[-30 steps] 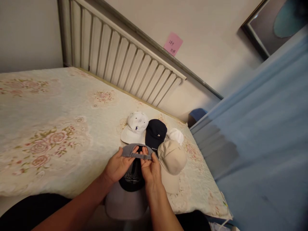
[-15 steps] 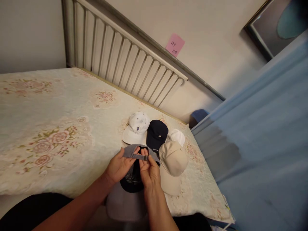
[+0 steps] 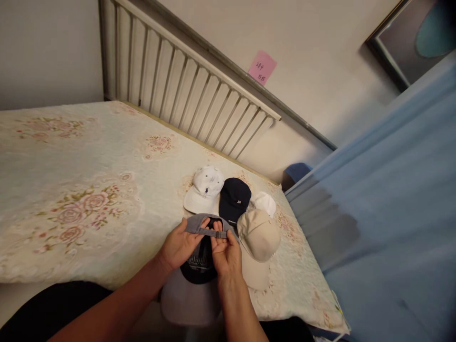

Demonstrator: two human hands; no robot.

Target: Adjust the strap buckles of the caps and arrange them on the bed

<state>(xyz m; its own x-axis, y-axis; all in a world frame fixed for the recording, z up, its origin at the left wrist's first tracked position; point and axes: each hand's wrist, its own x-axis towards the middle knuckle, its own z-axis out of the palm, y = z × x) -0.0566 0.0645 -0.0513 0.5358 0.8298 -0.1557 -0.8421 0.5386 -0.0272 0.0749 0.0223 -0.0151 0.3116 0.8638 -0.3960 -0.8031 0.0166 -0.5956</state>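
Note:
Between my hands is a grey baseball cap [image 3: 190,301], its brim toward me and its dark inside facing up. My left hand [image 3: 180,244] grips the left side of the cap's back, with fingers behind the adjustment strap [image 3: 213,233]. My right hand [image 3: 226,254] pinches the strap's right end near the buckle, its other fingers reaching into the back opening. Just beyond lie a white cap [image 3: 204,190] with a small dark emblem and a navy cap [image 3: 235,197]. A beige cap [image 3: 258,237] sits right of my right hand, partly over another white cap [image 3: 265,203].
The caps rest on a bed with a floral cover [image 3: 107,247]. A white radiator [image 3: 192,85] runs along the wall behind it, under a pink note [image 3: 262,68]. A blue curtain [image 3: 392,213] hangs at the right, near a dark blue object [image 3: 297,173].
My right thumb and fingers have shifted rightward along the strap, and the buckle now shows left of them. The whole view has moved slightly. Both hands keep hold of the grey cap.

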